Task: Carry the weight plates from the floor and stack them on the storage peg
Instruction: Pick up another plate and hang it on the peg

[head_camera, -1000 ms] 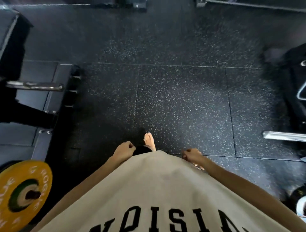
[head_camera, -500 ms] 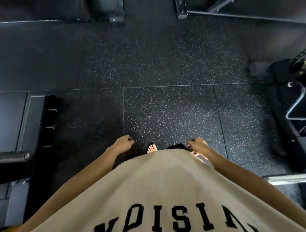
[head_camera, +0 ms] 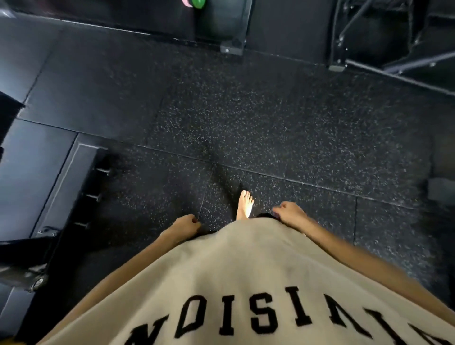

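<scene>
Black rubber gym flooring (head_camera: 283, 128) everywhere, speckled with white flecks, seams between the tiles showing. Smooth dark platform (head_camera: 32, 167) on the left with a metal-edged frame (head_camera: 61, 187) and three short pegs (head_camera: 98, 197) poking out of its side. Black rack base (head_camera: 231, 46) at the top, bolted foot on the floor, something green and pink (head_camera: 195, 3) just peeking in above it. More black steel framing (head_camera: 369, 37) top right. Beige shirt (head_camera: 246, 283) with big black block letters filling the bottom. One bare foot (head_camera: 245, 205) out front on the tiles.
</scene>
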The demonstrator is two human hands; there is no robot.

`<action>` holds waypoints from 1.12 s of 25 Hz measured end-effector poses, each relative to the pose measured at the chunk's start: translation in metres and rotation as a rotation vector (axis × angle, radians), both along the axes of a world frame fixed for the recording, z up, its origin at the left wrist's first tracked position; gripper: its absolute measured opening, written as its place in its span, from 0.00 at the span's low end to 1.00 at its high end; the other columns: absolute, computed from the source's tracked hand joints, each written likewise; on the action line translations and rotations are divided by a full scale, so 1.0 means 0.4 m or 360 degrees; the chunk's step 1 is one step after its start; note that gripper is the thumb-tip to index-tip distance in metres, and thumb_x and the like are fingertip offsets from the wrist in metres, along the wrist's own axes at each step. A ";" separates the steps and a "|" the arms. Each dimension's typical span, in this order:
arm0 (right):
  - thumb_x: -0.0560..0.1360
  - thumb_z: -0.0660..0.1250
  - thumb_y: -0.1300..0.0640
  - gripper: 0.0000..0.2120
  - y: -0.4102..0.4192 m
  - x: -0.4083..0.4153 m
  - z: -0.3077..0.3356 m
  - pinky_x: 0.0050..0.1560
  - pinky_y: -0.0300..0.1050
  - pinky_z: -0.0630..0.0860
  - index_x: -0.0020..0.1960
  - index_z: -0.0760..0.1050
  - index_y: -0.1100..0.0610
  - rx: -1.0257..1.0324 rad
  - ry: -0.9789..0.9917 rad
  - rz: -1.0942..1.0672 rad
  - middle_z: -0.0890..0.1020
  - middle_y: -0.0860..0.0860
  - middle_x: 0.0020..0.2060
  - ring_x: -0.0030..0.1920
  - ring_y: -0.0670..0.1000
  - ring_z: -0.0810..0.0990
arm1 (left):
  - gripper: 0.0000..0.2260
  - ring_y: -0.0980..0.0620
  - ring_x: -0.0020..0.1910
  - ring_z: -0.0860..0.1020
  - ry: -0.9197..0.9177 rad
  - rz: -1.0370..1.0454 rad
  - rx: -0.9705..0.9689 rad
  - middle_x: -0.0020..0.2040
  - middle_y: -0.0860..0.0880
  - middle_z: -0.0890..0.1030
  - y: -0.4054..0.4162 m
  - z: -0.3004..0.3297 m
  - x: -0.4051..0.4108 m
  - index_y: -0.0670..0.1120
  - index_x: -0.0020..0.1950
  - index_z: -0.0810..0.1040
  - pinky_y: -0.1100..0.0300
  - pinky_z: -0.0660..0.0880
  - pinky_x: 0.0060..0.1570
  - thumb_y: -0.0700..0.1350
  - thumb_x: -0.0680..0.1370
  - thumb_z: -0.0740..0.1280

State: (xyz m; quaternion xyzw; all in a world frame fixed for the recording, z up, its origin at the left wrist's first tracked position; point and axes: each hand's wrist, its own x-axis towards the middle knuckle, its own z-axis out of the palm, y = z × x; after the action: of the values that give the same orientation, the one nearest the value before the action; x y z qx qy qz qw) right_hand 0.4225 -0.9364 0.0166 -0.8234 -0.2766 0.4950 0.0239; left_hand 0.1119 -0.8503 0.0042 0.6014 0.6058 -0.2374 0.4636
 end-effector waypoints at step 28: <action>0.79 0.64 0.51 0.12 2.256 -0.623 -0.013 0.53 0.46 0.73 0.57 0.78 0.57 0.0059 -0.0118 0.1558 0.82 0.55 0.56 0.56 0.55 0.79 | 0.15 0.45 0.50 0.79 -0.0026 0.1463 0.0011 0.56 0.43 0.78 1.675 0.008 -0.540 0.43 0.67 0.73 0.56 0.76 0.46 0.48 0.82 0.60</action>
State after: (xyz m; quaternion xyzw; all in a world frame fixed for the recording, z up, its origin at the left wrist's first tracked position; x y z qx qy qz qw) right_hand 0.1734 -0.0339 0.0115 -0.6133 -0.6406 0.4134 -0.2067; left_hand -0.1041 -0.1803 0.0074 0.2737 0.8069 -0.0004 0.5235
